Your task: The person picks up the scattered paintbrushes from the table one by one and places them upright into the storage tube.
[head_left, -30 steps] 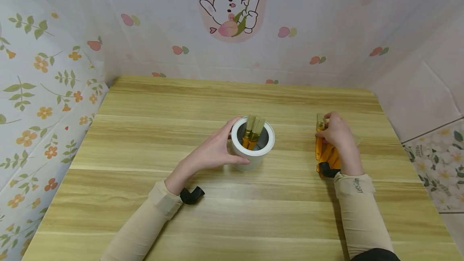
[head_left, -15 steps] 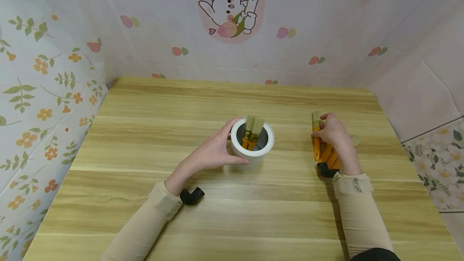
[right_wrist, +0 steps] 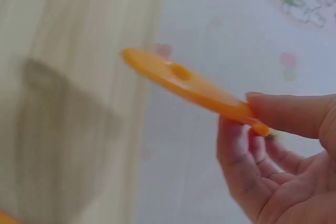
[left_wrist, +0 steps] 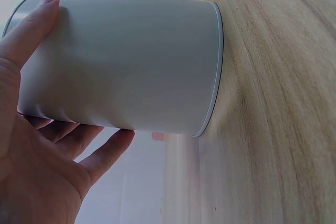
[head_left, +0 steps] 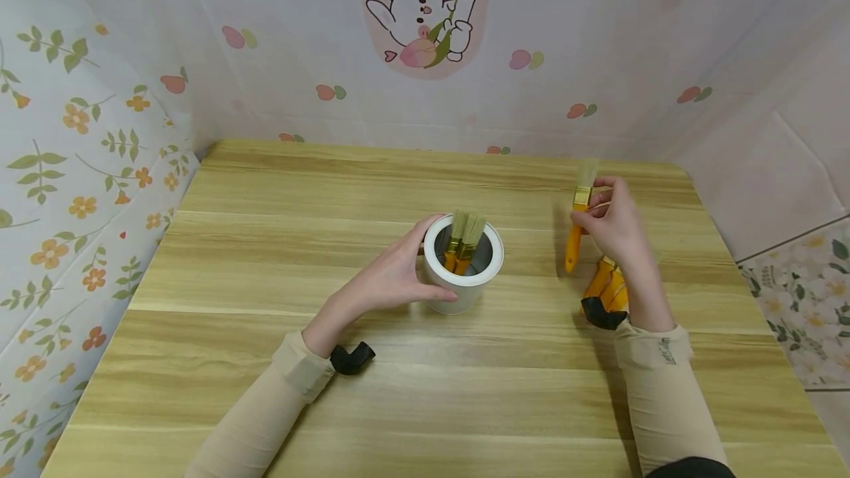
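My left hand [head_left: 392, 275] curls round the side of a white can [head_left: 458, 297], which stands upright on the table. The left wrist view shows the thumb on one side of the can [left_wrist: 126, 61] and the fingers on the other. Two paintbrushes [head_left: 465, 242] stand inside it, bristles up. My right hand [head_left: 617, 223] pinches another paintbrush [head_left: 574, 238] between thumb and fingers, above the table, bristles pointing away. In the right wrist view, the brush's orange handle [right_wrist: 194, 85] juts out from the fingertips. Below the right wrist lie more orange-handled paintbrushes [head_left: 604, 282], partly hidden by the arm.
The wooden table [head_left: 332, 183] ends at a patterned white cloth [head_left: 279, 35] hung behind it. Another floral cloth [head_left: 80, 205] hangs along the left. Black pieces [head_left: 352, 358] sit at both wrists. Table surface lies between the can and the right hand.
My right hand has lifted one paintbrush from the group on the table and moved it up and away. My left hand and the can have stayed in place.
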Demonstrator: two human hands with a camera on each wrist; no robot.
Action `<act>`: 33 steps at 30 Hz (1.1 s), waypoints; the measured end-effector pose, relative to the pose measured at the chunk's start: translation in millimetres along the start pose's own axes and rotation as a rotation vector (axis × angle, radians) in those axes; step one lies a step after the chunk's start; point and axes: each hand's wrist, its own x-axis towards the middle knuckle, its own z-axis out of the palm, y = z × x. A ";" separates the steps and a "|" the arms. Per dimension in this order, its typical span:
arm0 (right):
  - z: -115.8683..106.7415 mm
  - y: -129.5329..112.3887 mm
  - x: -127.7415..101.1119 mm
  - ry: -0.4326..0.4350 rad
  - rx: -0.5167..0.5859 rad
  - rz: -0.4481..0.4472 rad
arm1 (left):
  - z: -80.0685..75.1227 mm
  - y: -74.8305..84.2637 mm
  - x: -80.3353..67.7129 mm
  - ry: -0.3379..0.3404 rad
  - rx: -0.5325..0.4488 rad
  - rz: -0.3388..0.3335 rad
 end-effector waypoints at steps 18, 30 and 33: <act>11.1 -75.0 -56.0 0.292 0.777 -0.512 | 0.1 -0.1 0.1 -0.001 -0.012 0.009; 35.5 -96.5 -74.0 0.220 0.915 -0.684 | 0.0 -0.3 0.5 -0.002 -0.025 0.014; 39.6 -96.8 -75.2 0.191 0.886 -0.682 | 0.1 -0.3 0.2 -0.003 -0.019 0.009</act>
